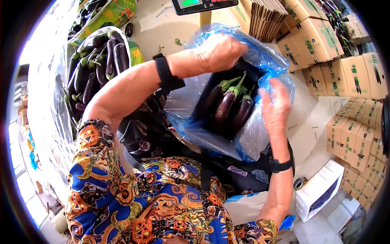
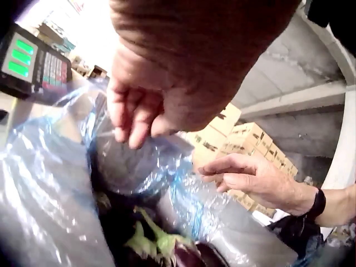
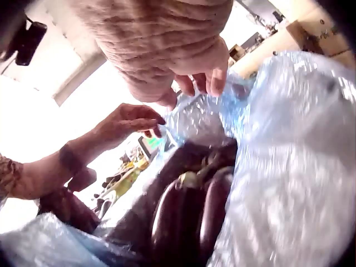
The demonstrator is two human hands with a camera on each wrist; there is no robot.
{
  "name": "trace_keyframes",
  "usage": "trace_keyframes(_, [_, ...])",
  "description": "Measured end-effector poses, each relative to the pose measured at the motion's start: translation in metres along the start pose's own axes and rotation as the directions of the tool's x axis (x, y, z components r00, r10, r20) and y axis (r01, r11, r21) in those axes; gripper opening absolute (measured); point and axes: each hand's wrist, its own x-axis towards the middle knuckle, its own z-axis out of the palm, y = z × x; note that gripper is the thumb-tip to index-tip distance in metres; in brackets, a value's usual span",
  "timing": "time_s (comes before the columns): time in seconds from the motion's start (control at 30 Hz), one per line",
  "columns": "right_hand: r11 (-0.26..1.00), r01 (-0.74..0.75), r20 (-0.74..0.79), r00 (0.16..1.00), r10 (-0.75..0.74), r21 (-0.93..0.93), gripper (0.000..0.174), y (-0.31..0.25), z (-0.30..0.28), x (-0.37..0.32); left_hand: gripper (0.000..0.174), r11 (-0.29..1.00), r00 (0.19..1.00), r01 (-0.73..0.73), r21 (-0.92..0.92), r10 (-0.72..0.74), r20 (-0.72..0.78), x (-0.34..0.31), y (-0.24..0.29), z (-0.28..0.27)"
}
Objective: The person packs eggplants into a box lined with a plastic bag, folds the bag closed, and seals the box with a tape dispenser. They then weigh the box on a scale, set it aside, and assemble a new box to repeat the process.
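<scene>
Several dark purple eggplants (image 1: 225, 107) with green stems lie inside a translucent blue plastic bag (image 1: 185, 97), whose mouth spreads wide around them. My left hand (image 1: 219, 51) is at the far edge of the bag, fingers curled, pinching the film between thumb and fingertips; in the left wrist view the left hand (image 2: 161, 100) hangs over the opening. On the near right side, my right hand (image 1: 278, 105) has its fingers loosely extended and thumb apart. In the right wrist view the fingertips of the right hand (image 3: 194, 61) are right at the bag's rim.
Clear bags of eggplants (image 1: 95, 69) stand at the left. A digital scale (image 1: 205, 5) sits at the far edge, beside a stack of flat cardboard (image 1: 266, 18). Printed cartons (image 1: 313, 42) are piled along the right, above a white foam box (image 1: 319, 191).
</scene>
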Motion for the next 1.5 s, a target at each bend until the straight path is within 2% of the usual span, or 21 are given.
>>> trace_keyframes(0.07, [0.993,0.009,-0.133,0.991,-0.025,-0.114,0.059,0.006,-0.022,0.023,0.016,0.996,0.911,-0.053,-0.065,0.021,-0.412,0.008,-0.005,-0.014])
trace_keyframes(0.1, [0.981,-0.043,-0.129,0.991,0.018,-0.19,0.064,0.02,-0.025,0.032,0.022,0.993,0.887,-0.063,-0.099,0.01,-0.461,0.015,-0.015,-0.017])
trace_keyframes(0.17, [0.93,-0.145,-0.131,0.986,0.106,-0.339,0.075,0.046,-0.024,0.048,0.041,0.998,0.872,-0.048,-0.042,0.022,-0.49,0.024,-0.04,-0.012])
trace_keyframes(0.2, [0.94,-0.242,-0.081,0.97,0.229,-0.24,0.08,0.049,-0.023,0.055,0.047,0.998,0.848,-0.046,-0.038,0.019,-0.529,0.029,-0.056,0.002])
trace_keyframes(0.27, [0.893,-0.447,0.056,0.891,0.45,-0.055,0.09,0.054,-0.021,0.064,0.056,0.99,0.938,0.109,-0.089,-0.132,-0.321,0.026,-0.068,0.009])
trace_keyframes(0.33, [0.908,-0.419,0.039,0.907,0.419,-0.008,0.067,0.06,-0.013,0.071,0.057,0.977,0.962,0.21,0.021,-0.203,-0.185,0.022,-0.066,0.011])
trace_keyframes(0.4, [0.933,-0.346,0.031,0.938,0.345,0.099,0.048,0.066,-0.011,0.079,0.046,0.982,0.968,0.187,-0.007,-0.186,-0.166,0.025,-0.067,0.014])
trace_keyframes(0.43, [0.943,-0.334,0.11,0.937,0.332,-0.004,0.026,0.064,-0.018,0.084,0.044,0.986,0.975,0.167,-0.019,-0.168,-0.145,0.028,-0.069,0.013])
trace_keyframes(0.47, [0.944,-0.33,0.097,0.939,0.329,-0.007,0.024,0.058,-0.02,0.083,0.041,0.988,0.981,0.148,-0.032,-0.151,-0.122,0.028,-0.07,0.014])
trace_keyframes(0.6, [0.947,-0.295,-0.055,0.951,0.304,0.129,0.018,0.065,-0.017,0.071,0.02,0.999,0.876,-0.046,-0.009,0.036,-0.481,0.031,-0.051,0.019])
trace_keyframes(0.7, [0.954,-0.26,-0.089,0.957,0.275,0.149,0.016,0.057,-0.039,0.06,0.046,0.982,0.948,0.025,0.188,0.036,-0.315,0.011,-0.015,-0.025])
trace_keyframes(0.8, [0.954,-0.293,0.001,0.956,0.293,0.059,0.014,0.026,-0.054,0.042,0.028,0.995,0.987,-0.009,-0.101,-0.007,-0.158,0.002,-0.001,-0.005])
trace_keyframes(0.87, [0.961,-0.274,0.187,0.942,0.278,-0.048,0.012,-0.004,-0.055,0.025,0.028,0.993,0.99,0.053,-0.11,-0.038,0.135,-0.012,0.019,0.004])
trace_keyframes(0.9, [0.977,-0.202,0.114,0.972,0.208,-0.061,0.018,-0.011,-0.046,0.012,0.028,0.993,0.987,0.003,-0.12,0.016,0.161,-0.022,0.023,0.022])
trace_keyframes(1.0, [0.936,0.14,-0.037,0.986,-0.16,-0.323,0.037,-0.033,-0.04,0.001,0.033,0.998,0.87,0.043,-0.036,-0.02,0.493,-0.035,0.044,0.048])
trace_keyframes(1.1, [0.98,-0.196,0.25,0.948,0.197,-0.031,0.031,-0.044,-0.028,-0.018,0.038,0.988,0.948,0.115,-0.104,-0.078,0.307,-0.047,0.054,0.071])
trace_keyframes(1.17, [0.985,-0.164,0.389,0.912,0.13,0.055,0.032,-0.035,-0.004,-0.037,0.042,0.977,0.984,0.112,-0.184,-0.084,0.154,-0.048,0.058,0.071])
trace_keyframes(1.27, [0.91,-0.395,0.457,0.837,0.3,0.125,0.04,-0.038,0.016,-0.052,0.047,0.883,0.954,0.208,-0.42,-0.087,0.288,-0.046,0.064,0.063])
trace_keyframes(1.3, [0.903,-0.414,0.457,0.829,0.322,0.114,0.041,-0.039,0.017,-0.051,0.041,0.855,0.86,0.363,-0.371,-0.155,0.486,-0.04,0.068,0.048])
trace_keyframes(1.43, [0.933,-0.357,0.453,0.838,0.303,0.036,0.043,-0.029,0.029,-0.047,0.024,0.935,0.943,0.269,-0.229,-0.207,0.261,-0.037,0.048,0.073])
trace_keyframes(1.5, [0.956,-0.287,0.489,0.827,0.278,-0.058,0.046,-0.026,0.031,-0.042,0.022,0.948,0.97,0.166,-0.27,-0.108,0.218,-0.037,0.039,0.08])
